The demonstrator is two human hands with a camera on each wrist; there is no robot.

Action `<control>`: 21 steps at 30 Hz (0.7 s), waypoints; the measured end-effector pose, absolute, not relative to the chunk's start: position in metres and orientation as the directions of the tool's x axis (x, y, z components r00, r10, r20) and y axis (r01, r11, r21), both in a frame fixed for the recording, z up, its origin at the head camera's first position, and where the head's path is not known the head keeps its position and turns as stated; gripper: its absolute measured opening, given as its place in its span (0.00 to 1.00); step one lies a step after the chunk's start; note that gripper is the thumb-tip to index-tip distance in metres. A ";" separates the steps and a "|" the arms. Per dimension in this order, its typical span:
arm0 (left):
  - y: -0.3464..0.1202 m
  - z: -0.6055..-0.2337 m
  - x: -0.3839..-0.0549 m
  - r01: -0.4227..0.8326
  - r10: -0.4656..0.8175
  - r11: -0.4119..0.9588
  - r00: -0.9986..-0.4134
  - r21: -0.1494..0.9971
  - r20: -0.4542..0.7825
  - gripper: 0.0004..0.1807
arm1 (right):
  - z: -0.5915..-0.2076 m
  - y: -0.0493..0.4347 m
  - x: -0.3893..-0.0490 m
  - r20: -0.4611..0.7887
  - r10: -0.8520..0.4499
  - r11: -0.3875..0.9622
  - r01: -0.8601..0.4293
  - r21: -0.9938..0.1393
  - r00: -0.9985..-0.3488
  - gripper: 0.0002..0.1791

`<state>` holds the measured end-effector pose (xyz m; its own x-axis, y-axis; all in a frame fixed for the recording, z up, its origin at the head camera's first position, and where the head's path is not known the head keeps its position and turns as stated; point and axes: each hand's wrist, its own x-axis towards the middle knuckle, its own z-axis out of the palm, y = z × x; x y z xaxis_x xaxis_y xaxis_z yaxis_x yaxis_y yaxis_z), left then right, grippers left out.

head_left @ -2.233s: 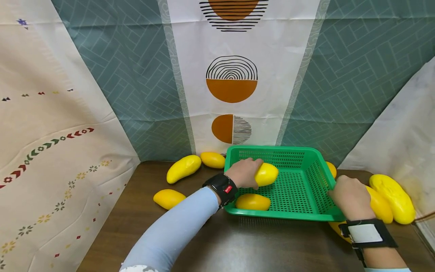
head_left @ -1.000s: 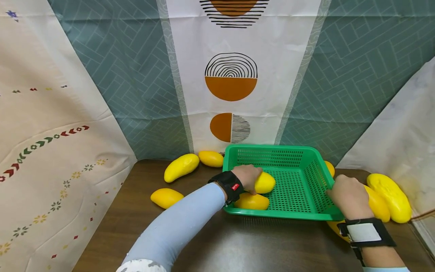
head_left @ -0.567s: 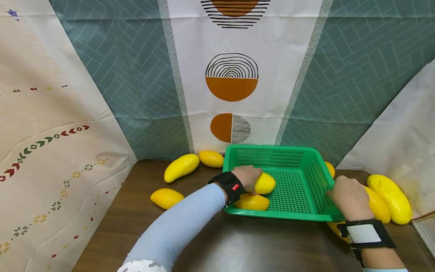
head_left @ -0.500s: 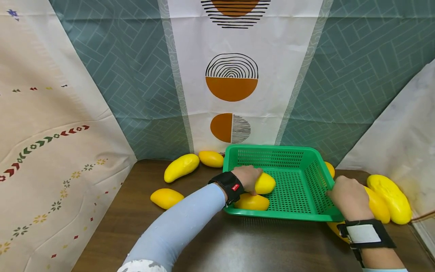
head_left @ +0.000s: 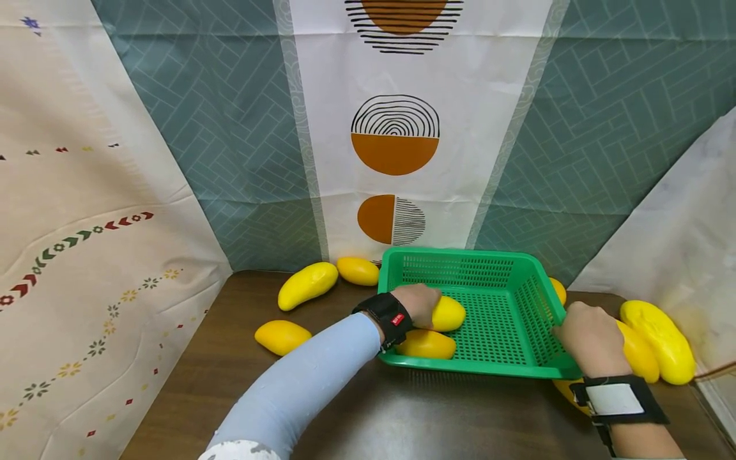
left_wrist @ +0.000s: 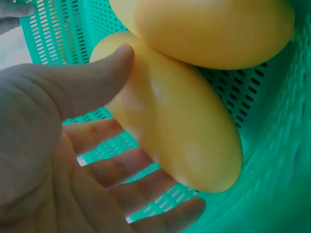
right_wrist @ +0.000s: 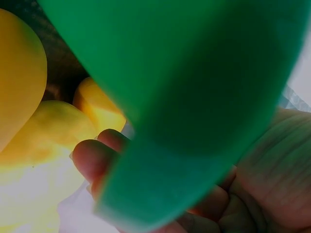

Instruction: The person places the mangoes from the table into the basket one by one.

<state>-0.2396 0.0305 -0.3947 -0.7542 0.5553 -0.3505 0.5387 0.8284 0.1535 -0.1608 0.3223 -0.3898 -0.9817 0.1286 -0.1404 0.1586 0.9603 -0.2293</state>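
A green basket (head_left: 500, 369) sits on the table in the head view. Inside it, my left hand (head_left: 416, 303) is beside a yellow mango (head_left: 449, 314). The left wrist view has this mango (left_wrist: 180, 121) on the basket floor, my thumb overlapping its near end and my extended fingers (left_wrist: 141, 189) along its side. Another mango (head_left: 427, 344) lies against it, by the basket's front wall. My right hand (head_left: 592, 338) grips the basket's right rim; in the right wrist view, fingers (right_wrist: 95, 158) curl around the blurred green rim (right_wrist: 160, 179).
Left of the basket are a long yellow mango (head_left: 307, 285), a smaller one (head_left: 358, 271) and another (head_left: 283, 337). Several more lie to the right, including a large yellow one (head_left: 661, 342) and one partly behind my right hand (head_left: 638, 351). A patterned cloth (head_left: 397, 160) hangs behind.
My left hand has lowered the mango onto the basket floor beside the other one, and its fingers have loosened. The right hand keeps its hold on the rim.
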 end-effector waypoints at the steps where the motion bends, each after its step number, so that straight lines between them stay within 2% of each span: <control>1: 0.030 -0.395 -0.239 0.537 0.554 0.829 -0.754 0.154 -0.353 0.23 | -0.390 0.322 -0.161 -0.142 0.129 0.960 0.160 -0.230 -0.981 0.19; 6: 0.027 -0.389 -0.238 0.545 0.553 0.828 -0.755 0.133 -0.351 0.20 | -0.391 0.323 -0.161 -0.135 0.135 0.960 0.163 -0.229 -0.982 0.20; 12: 0.011 -0.373 -0.237 0.565 0.588 0.808 -0.758 0.165 -0.284 0.32 | -0.393 0.323 -0.160 -0.123 0.134 0.961 0.160 -0.225 -0.983 0.19; 17: -0.020 -0.353 -0.239 0.597 0.621 0.776 -0.779 0.205 -0.083 0.34 | -0.393 0.323 -0.160 -0.118 0.130 0.961 0.154 -0.230 -0.984 0.19; 21: -0.054 -0.341 -0.246 0.565 0.554 0.790 -0.824 0.237 0.118 0.36 | -0.392 0.323 -0.160 -0.122 0.126 0.964 0.151 -0.220 -0.985 0.20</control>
<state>-0.2455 -0.0541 -0.3407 -0.8243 0.5538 0.1176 0.5649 0.7905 0.2368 -0.1604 0.3226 -0.3918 -0.9845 0.1259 -0.1219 0.1505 0.9638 -0.2202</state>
